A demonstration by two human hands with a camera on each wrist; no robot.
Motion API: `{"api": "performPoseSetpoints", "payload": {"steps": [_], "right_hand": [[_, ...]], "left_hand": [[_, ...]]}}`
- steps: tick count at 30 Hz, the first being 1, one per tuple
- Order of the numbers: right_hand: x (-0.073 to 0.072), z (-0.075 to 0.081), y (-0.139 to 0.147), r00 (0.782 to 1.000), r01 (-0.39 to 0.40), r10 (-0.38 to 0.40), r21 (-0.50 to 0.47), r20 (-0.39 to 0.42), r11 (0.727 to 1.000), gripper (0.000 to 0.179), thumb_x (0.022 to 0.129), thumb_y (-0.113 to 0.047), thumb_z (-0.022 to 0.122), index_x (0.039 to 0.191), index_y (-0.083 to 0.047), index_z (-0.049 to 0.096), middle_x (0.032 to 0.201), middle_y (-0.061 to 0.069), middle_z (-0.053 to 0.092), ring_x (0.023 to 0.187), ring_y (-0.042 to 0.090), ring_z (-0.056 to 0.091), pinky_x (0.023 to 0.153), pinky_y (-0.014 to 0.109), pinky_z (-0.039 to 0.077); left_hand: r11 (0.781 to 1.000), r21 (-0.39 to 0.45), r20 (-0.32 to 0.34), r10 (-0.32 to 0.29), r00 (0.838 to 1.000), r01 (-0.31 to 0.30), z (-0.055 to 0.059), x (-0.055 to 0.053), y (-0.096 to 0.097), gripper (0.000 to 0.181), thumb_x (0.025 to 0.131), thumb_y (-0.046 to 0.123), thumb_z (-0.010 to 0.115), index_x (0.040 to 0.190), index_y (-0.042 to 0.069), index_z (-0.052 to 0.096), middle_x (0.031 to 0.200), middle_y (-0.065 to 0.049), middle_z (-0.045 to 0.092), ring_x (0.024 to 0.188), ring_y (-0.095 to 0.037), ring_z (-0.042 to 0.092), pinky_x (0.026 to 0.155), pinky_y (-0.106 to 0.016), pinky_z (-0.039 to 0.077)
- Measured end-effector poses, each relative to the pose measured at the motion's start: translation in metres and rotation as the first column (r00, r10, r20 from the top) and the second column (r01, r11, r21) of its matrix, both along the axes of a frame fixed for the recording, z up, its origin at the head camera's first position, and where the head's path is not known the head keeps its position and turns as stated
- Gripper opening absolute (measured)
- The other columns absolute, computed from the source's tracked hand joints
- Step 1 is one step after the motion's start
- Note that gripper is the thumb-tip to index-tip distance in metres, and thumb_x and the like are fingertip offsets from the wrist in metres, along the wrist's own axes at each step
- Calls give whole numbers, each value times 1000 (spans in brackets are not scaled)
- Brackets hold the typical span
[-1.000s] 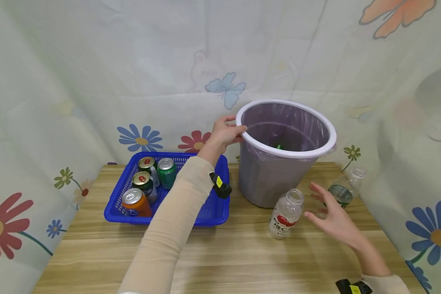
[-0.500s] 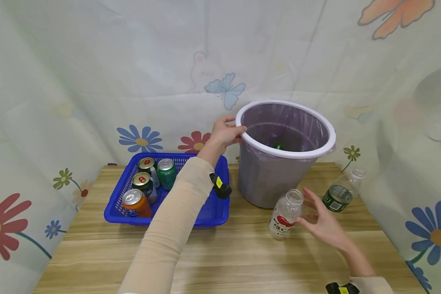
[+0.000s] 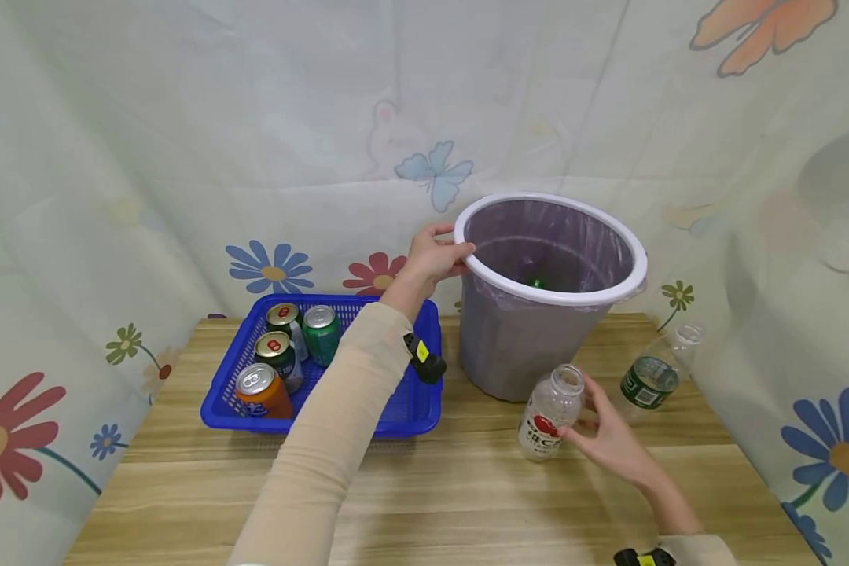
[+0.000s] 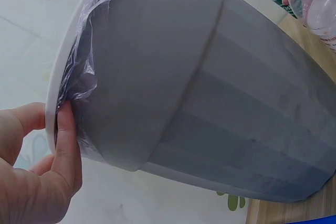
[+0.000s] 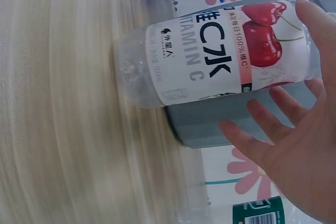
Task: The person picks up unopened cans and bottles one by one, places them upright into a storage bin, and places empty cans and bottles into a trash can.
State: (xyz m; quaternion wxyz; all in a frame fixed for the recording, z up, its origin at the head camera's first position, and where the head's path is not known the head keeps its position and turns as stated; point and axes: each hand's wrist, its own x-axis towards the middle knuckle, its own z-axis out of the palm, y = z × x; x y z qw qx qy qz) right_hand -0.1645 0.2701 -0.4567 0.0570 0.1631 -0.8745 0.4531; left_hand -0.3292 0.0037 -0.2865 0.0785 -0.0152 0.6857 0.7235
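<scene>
My left hand (image 3: 433, 255) pinches the white rim of a grey trash bin (image 3: 520, 338), its thumb over the edge; in the left wrist view the fingers (image 4: 65, 145) press against the purple liner under the rim. A clear plastic bottle (image 3: 548, 417) with a cherry label and no cap stands upright in front of the bin. At its right side is my right hand (image 3: 614, 440). The right wrist view shows that hand's thumb beside the upper label and its other fingers (image 5: 252, 137) spread, curving around the far side. Inside the bin, something green (image 3: 538, 284) shows.
A blue basket (image 3: 215, 420) at left holds several drink cans: an orange one (image 3: 263, 393), a green one (image 3: 321, 336) and dark ones with gold tops. Right of the bin stands another clear bottle (image 3: 651, 381) with a green label. A printed curtain encloses the wooden table (image 3: 431, 503).
My right hand has moved left, from between the two bottles to the side of the cherry-label bottle. The left hand, bin and bottles stay where they were.
</scene>
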Motion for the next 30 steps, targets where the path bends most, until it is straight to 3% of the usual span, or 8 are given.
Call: {"api": "performPoseSetpoints", "payload": {"steps": [3, 12, 17, 24, 30], "right_hand": [[0, -3, -1, 999, 3, -2, -14, 52, 1000, 86, 81, -11, 70, 145, -5, 13, 126, 31, 39, 108, 52, 48, 84, 52, 49], [-4, -13, -5, 999, -23, 25, -46, 47, 999, 83, 82, -11, 69, 144, -5, 14, 131, 28, 38, 114, 46, 46, 84, 48, 49], [-6, -17, -9, 998, 23, -23, -13, 55, 1000, 85, 81, -14, 71, 143, -4, 13, 129, 25, 43, 115, 38, 47, 88, 44, 47], [-7, -19, -16, 992, 88, -85, -27, 90, 996, 85, 79, -11, 72, 140, 0, 13, 126, 27, 44, 115, 41, 47, 92, 51, 42], [-9, -22, -17, 990, 109, -106, -30, 95, 994, 83, 80, -12, 71, 140, -2, 15, 125, 26, 46, 114, 39, 49, 91, 48, 44]], "left_hand": [[1000, 2, 0, 1, 1000, -1, 0, 0, 0, 52, 83, 9, 68, 129, 11, 45, 104, -12, 60, 78, -21, 67, 70, -28, 56], [1000, 0, 1, -2, 1000, 2, 0, -1, 1, 51, 83, 8, 67, 128, 11, 45, 103, -11, 61, 77, -21, 67, 69, -28, 56], [1000, -6, -1, -3, 1000, 3, -1, -1, 1, 50, 82, 9, 68, 127, 12, 46, 103, -11, 61, 78, -21, 67, 69, -28, 56], [1000, -6, 1, 1, 1000, -1, -1, -1, 1, 49, 83, 9, 68, 127, 12, 46, 102, -11, 60, 79, -21, 67, 69, -27, 56], [1000, 2, 2, 5, 1000, -5, -1, -1, 0, 50, 83, 9, 68, 128, 11, 46, 105, -12, 60, 80, -22, 67, 69, -28, 56]]}}
